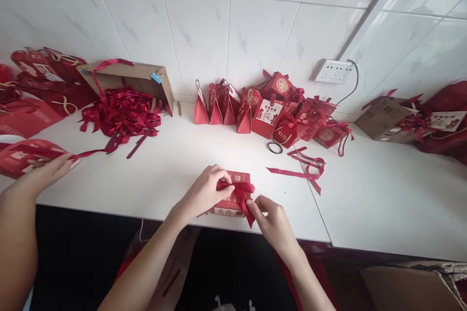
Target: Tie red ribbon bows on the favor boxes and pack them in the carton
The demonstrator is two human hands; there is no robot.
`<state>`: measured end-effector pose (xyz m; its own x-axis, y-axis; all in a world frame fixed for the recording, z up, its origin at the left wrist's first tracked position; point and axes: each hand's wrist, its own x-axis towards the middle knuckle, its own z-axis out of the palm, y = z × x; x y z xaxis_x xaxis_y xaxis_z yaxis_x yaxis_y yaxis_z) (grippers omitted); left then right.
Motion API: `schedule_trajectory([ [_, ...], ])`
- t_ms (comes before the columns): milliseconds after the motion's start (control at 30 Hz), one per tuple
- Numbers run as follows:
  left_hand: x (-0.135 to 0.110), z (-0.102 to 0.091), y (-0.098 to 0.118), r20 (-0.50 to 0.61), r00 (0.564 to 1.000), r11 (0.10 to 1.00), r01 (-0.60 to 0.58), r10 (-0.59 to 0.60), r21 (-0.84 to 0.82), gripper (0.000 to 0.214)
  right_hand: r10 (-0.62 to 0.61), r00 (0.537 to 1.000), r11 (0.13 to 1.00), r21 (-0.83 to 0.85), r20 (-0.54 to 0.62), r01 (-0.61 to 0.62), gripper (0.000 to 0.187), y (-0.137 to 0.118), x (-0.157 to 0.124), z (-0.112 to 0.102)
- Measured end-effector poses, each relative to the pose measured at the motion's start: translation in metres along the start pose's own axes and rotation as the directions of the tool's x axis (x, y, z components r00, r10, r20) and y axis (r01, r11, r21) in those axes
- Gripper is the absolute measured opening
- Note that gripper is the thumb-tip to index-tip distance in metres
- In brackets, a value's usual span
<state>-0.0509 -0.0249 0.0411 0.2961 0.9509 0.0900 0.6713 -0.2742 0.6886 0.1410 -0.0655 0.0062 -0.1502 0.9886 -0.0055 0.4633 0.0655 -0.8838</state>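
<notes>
A small red gift box (239, 176) with pale printed characters lies at the front edge of the white table, straight before me. Across its top runs a dark red ribbon (241, 187) looped into a bow. My left hand (206, 192) comes over the box's left side, thumb and fingers pinched on the left part of the bow. On the right, my right hand (272, 218) pinches a hanging ribbon tail between thumb and finger, close to the box's right edge. A thin gold cord shows just above that hand.
At left a co-worker's hand (51, 170) holds a ribbon by a red bag. A ribbon pile (124, 112) spills from a cardboard box (127, 75). Finished red boxes (268, 116) line the wall. Loose ribbon (292, 173) and a black ring (275, 147) lie to the right.
</notes>
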Motion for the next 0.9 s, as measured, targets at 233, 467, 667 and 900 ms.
schedule_trajectory([
  [233, -0.003, 0.016, 0.003, -0.109, 0.991, 0.997, -0.077, 0.077, 0.003, 0.007, 0.025, 1.0, 0.998, -0.065, 0.0, -0.025, 0.045, 0.001, -0.015, 0.0],
  [467, -0.001, 0.024, 0.003, -0.148, 0.987, 0.998, -0.066, 0.065, 0.003, 0.009, -0.016, 0.993, 1.0, 0.008, 0.119, 0.015, 0.041, -0.003, -0.014, -0.008],
  [667, -0.003, 0.022, -0.005, -0.258, 0.966, 0.991, -0.02, -0.015, -0.131, 0.017, 0.067, 0.998, 0.997, -0.029, 0.0, -0.067, 0.051, 0.006, 0.007, -0.034],
  [900, -0.012, 0.022, -0.006, -0.163, 0.935, 0.911, 0.251, -0.316, -0.327, 0.038, 0.059, 0.998, 0.997, 0.056, -0.024, -0.058, 0.049, -0.004, 0.033, -0.013],
])
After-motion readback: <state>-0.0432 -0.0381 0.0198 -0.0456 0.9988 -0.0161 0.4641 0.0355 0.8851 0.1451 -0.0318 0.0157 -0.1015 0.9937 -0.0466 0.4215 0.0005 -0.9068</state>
